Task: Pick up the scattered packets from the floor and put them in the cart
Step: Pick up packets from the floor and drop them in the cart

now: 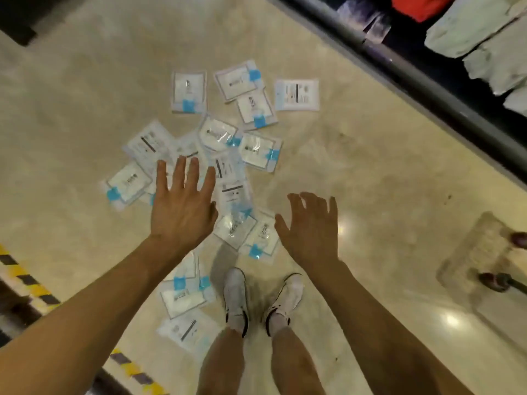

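Several white packets with blue labels (219, 143) lie scattered on the beige floor in front of my feet. My left hand (182, 203) is stretched out above the middle of the pile, fingers straight and spread, holding nothing. My right hand (310, 226) hovers to the right of the pile, fingers loosely bent, also empty. More packets (184, 297) lie near my left foot, under my left forearm. One packet (296, 94) lies apart at the far right of the pile. No cart is plainly visible.
A dark shelf edge (427, 89) with folded goods runs along the upper right. Yellow-black hazard tape (31, 283) marks a ledge at the lower left. My white shoes (236, 295) stand just behind the pile. Round feet of some object (493, 280) stand at the right.
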Motion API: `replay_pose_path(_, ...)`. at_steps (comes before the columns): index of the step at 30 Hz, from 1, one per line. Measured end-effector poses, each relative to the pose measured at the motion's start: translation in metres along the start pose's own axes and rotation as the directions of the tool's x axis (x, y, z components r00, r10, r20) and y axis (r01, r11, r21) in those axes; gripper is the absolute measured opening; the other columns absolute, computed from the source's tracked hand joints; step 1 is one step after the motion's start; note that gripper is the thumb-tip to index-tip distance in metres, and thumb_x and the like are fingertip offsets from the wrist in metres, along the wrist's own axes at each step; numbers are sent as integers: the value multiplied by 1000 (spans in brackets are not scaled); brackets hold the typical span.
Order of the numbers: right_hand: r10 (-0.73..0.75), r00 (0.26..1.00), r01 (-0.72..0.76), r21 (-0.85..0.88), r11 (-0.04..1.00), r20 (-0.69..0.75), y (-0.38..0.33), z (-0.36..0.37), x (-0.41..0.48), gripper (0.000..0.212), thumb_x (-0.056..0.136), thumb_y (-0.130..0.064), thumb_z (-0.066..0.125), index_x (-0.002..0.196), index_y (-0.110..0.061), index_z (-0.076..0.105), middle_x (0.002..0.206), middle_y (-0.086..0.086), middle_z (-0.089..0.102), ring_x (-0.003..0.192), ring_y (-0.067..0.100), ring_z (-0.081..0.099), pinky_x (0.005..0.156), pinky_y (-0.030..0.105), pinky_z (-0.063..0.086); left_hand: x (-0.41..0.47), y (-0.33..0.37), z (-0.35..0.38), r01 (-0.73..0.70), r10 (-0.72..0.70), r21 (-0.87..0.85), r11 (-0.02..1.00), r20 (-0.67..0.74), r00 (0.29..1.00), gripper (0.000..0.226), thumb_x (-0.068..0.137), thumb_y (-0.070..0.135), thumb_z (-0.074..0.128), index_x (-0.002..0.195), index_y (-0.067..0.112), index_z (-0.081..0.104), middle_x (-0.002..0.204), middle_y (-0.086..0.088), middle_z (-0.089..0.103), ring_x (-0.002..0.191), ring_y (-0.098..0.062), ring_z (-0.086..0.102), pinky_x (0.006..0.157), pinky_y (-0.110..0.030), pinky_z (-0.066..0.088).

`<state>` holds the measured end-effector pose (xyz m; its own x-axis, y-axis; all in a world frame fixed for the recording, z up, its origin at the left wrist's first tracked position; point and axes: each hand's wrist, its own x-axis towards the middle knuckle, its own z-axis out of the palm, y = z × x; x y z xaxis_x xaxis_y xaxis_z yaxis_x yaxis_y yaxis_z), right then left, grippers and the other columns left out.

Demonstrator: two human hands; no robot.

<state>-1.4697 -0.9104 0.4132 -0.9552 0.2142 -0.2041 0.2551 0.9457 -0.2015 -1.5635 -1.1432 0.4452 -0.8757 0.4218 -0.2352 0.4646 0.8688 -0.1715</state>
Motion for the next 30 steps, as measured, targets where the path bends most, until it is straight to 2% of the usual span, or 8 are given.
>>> replay_pose_path(3, 152, 979, -174, 162, 971, 138, 20, 137, 5, 53, 96, -47, 55, 135, -12, 62, 126, 14, 65, 110, 38, 64, 106, 56, 45, 25, 20, 145, -26, 30, -38, 999, 117, 993, 81, 91, 39, 63, 158, 7, 32, 161, -27, 32, 150, -46, 27, 123, -65, 10)
replay_pose_path(9, 372, 824, -513, 284, 810, 426, 53, 374, -6, 73, 100, -42, 62, 158, -14, 27, 147, 7, 48, 130, 27, 49, 106, 39, 42, 48, 63, 401, 147, -56, -219, 964, 376, 925, 89, 95, 39, 65, 161, 5, 16, 149, -23, 46, 128, -42, 52, 99, -56, 47)
replay_pose_path(12, 504, 724, -675, 330, 660, 471, 67, 470, -6, 78, 97, -46, 66, 156, -14, 24, 149, 7, 41, 137, 28, 41, 110, 44, 41, 66, 82, 492, 325, -152, -374, 869, 422, 894, 85, 96, 33, 66, 159, 7, 15, 148, -24, 41, 128, -45, 48, 93, -58, 48)
replay_pose_path(14, 649, 606, -795, 347, 498, 460, 75, 518, 6, 83, 93, -45, 73, 154, -12, 26, 150, 10, 38, 140, 31, 36, 111, 47, 39, 81, 91, 539, 421, -230, -448, 789, 419, 878, 89, 93, 32, 72, 158, 8, 16, 149, -25, 39, 129, -46, 45, 95, -61, 47)
replay_pose_path(17, 751, 501, -860, 349, 374, 430, 80, 562, 28, 96, 83, -47, 84, 151, -10, 28, 148, 13, 38, 137, 33, 37, 109, 47, 40, 98, 98, 580, 492, -328, -414, 766, 406, 853, 93, 83, 32, 84, 151, 5, 27, 141, -24, 44, 124, -45, 48, 91, -60, 49)
replay_pose_path(20, 778, 518, -853, 277, 442, 356, 80, 584, 37, 95, 78, -48, 88, 145, -8, 34, 141, 12, 43, 130, 33, 43, 107, 43, 41, 103, 97, 595, 518, -386, -390, 762, 369, 845, 86, 72, 31, 93, 134, 4, 40, 125, -20, 53, 114, -42, 52, 83, -54, 48)
replay_pose_path(26, 726, 521, -846, 388, 366, 449, 84, 577, 32, 56, 90, -34, 78, 133, -13, 49, 126, 7, 56, 120, 31, 57, 98, 50, 51, 88, 80, 579, 703, -426, -615, 356, 563, 708, 76, 75, 23, 91, 130, 9, 41, 119, -9, 64, 100, -29, 63, 86, -42, 53)
replay_pose_path(30, 619, 653, -747, 505, 432, 437, 88, 506, 8, 38, 102, -21, 61, 131, -21, 37, 112, 2, 66, 94, 27, 68, 77, 44, 57, 59, 72, 524, 783, -295, -592, 190, 727, 621, 54, 82, 17, 86, 127, 6, 57, 113, -10, 69, 85, -23, 69, 63, -33, 56)
